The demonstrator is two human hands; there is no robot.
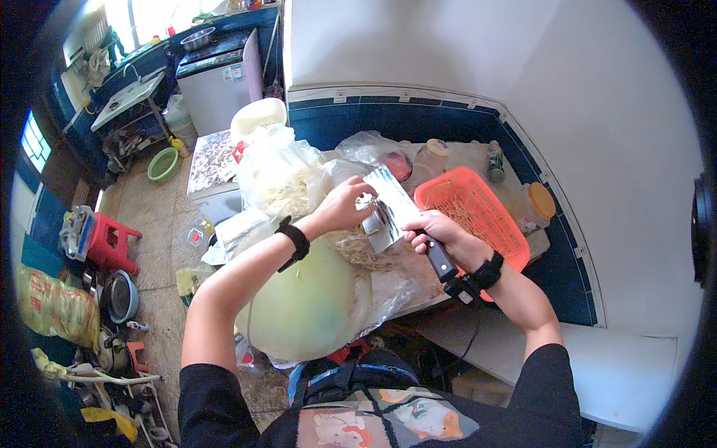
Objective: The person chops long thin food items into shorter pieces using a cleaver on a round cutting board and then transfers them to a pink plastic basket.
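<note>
My right hand (pixel 440 231) grips the black handle of a broad cleaver (pixel 390 207), whose shiny blade is raised and tilted over the table. Beside the blade, my left hand (pixel 347 204) has its fingers bent close to the metal; a small pale piece seems to lie at the fingertips, too unclear to name. Below the blade spreads a heap of thin pale strands (pixel 364 250), perhaps sprouts. An orange plastic basket (pixel 507 238) to the right holds more such strands. A clear plastic bag (pixel 280 173) full of pale strands stands left of my left hand.
A large pale green rounded thing (pixel 299 302) sits at the near table edge. Behind are a lidded jar (pixel 436 154), a bottle (pixel 495 159) and a jar with an orange lid (pixel 540 201). A red stool (pixel 115 241) and a green basin (pixel 163 165) stand on the floor at left.
</note>
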